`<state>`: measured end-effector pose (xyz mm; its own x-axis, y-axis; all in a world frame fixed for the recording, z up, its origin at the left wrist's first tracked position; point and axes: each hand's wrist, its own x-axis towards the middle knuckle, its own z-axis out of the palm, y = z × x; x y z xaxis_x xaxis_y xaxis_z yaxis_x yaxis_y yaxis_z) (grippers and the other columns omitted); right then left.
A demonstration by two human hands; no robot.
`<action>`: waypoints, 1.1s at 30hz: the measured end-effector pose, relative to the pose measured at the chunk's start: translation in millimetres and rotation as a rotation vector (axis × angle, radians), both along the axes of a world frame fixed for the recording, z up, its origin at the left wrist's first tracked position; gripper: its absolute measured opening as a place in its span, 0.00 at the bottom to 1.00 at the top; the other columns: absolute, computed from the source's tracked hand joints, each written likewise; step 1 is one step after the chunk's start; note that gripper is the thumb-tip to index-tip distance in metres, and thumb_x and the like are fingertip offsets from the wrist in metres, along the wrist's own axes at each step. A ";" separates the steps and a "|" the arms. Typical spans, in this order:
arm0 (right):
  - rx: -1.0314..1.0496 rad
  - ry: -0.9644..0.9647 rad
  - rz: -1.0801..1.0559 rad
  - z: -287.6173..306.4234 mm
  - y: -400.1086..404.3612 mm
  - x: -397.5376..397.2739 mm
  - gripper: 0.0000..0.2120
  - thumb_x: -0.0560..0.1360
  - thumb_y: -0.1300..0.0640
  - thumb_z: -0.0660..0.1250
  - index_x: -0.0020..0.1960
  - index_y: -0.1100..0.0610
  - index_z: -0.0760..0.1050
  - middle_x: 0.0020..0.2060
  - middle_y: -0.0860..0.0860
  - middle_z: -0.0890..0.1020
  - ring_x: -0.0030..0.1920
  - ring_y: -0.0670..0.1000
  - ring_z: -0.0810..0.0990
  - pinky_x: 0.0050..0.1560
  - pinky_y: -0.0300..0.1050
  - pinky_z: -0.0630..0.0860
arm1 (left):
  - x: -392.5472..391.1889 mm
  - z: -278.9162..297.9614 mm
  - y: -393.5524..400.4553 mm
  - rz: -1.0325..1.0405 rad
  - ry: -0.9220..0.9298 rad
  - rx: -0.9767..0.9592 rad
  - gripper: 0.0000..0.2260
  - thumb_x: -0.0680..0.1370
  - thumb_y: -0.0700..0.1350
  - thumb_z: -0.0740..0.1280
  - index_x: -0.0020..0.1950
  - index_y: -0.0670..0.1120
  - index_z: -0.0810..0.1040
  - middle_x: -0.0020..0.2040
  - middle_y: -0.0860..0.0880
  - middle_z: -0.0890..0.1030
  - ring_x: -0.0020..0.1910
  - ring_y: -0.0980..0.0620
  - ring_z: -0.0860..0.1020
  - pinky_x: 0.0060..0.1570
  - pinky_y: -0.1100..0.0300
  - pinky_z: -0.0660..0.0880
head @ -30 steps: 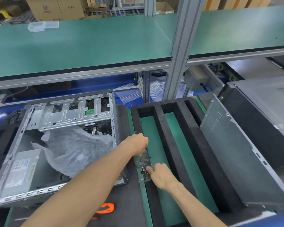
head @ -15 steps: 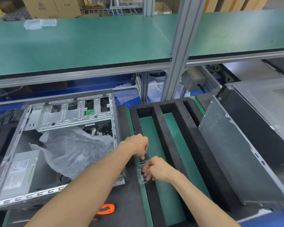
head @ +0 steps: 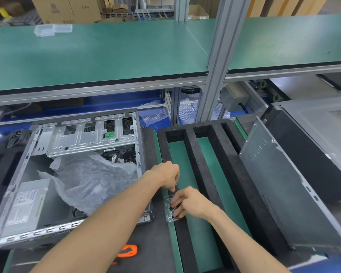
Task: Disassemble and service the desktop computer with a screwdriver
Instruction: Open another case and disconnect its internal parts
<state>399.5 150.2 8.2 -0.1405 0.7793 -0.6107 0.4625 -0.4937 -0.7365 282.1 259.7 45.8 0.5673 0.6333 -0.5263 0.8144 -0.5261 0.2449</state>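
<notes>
An open desktop case (head: 71, 174) lies on its side at the left, with a drive cage at its far end, a power supply near me and a crumpled clear plastic bag (head: 91, 180) inside. Just right of the case, a small clear plastic packet of dark screws (head: 170, 213) lies on the left rim of a black foam tray (head: 203, 160). My left hand (head: 166, 174) pinches the packet's far end. My right hand (head: 187, 201) has its curled fingers on the screws at the near end. No screwdriver shows.
The grey side panel (head: 287, 190) leans against a second case (head: 323, 146) at the right. An orange-handled tool (head: 128, 251) lies near me under my left forearm. A green shelf (head: 106, 54) on an aluminium post (head: 217, 62) overhangs the far side. Blue bins sit beneath it.
My right hand moved up along the packet from its near end and its fingers curled onto the screws. My left hand stayed at the packet's far end.
</notes>
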 end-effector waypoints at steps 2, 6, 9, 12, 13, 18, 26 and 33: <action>0.039 0.007 -0.041 5.1 -0.6 0.8 0.21 0.70 0.73 0.51 0.49 0.60 0.80 0.46 0.58 0.85 0.41 0.56 0.87 0.38 0.43 0.81 | 1.2 0.9 0.7 0.002 -0.042 0.004 0.09 0.72 0.46 0.78 0.47 0.51 0.80 0.47 0.51 0.81 0.46 0.48 0.81 0.44 0.52 0.79; 0.139 0.009 -0.105 19.2 1.5 2.5 0.20 0.71 0.74 0.54 0.50 0.61 0.80 0.43 0.57 0.86 0.39 0.56 0.87 0.34 0.43 0.78 | 3.4 9.4 2.0 -0.012 -0.217 0.032 0.07 0.74 0.44 0.75 0.51 0.48 0.82 0.42 0.55 0.78 0.45 0.51 0.80 0.47 0.57 0.79; 0.221 0.024 -0.155 32.7 6.4 1.8 0.14 0.72 0.73 0.59 0.48 0.62 0.81 0.39 0.58 0.86 0.37 0.56 0.86 0.31 0.41 0.75 | 2.2 20.4 2.7 0.014 -0.298 0.078 0.08 0.75 0.39 0.70 0.52 0.48 0.83 0.45 0.52 0.82 0.47 0.52 0.81 0.52 0.55 0.80; 0.303 0.035 -0.185 48.5 13.0 -1.4 0.10 0.72 0.70 0.63 0.47 0.62 0.82 0.38 0.59 0.85 0.33 0.55 0.84 0.29 0.41 0.74 | -5.7 33.2 4.0 0.056 -0.342 0.133 0.07 0.76 0.40 0.69 0.53 0.48 0.83 0.50 0.50 0.84 0.50 0.51 0.80 0.55 0.53 0.79; 0.333 0.037 -0.183 54.1 15.6 -3.3 0.10 0.72 0.70 0.64 0.47 0.62 0.81 0.38 0.60 0.85 0.32 0.55 0.84 0.29 0.40 0.74 | -9.7 38.0 4.0 0.082 -0.374 0.154 0.07 0.77 0.41 0.69 0.53 0.48 0.83 0.50 0.50 0.84 0.51 0.51 0.80 0.55 0.54 0.78; 0.548 -0.057 -0.112 80.7 31.2 -20.3 0.09 0.73 0.64 0.67 0.49 0.53 0.81 0.32 0.53 0.83 0.31 0.50 0.82 0.38 0.44 0.79 | -41.6 65.5 -0.6 0.372 -0.694 0.276 0.06 0.75 0.41 0.71 0.51 0.48 0.84 0.44 0.52 0.84 0.42 0.55 0.81 0.49 0.62 0.76; 0.813 -0.182 0.138 107.1 61.7 -88.6 0.12 0.73 0.61 0.69 0.56 0.53 0.78 0.47 0.48 0.80 0.41 0.45 0.77 0.47 0.36 0.75 | -145.1 81.3 -9.2 0.631 -0.703 0.507 0.08 0.74 0.35 0.68 0.49 0.45 0.84 0.44 0.51 0.84 0.44 0.52 0.81 0.50 0.56 0.77; 0.808 -0.482 0.545 97.0 75.4 -157.1 0.15 0.76 0.65 0.61 0.62 0.58 0.72 0.58 0.53 0.71 0.57 0.56 0.73 0.56 0.52 0.75 | -221.1 72.3 -16.3 0.529 -0.048 0.379 0.13 0.71 0.40 0.62 0.50 0.51 0.81 0.51 0.50 0.82 0.52 0.47 0.80 0.49 0.52 0.79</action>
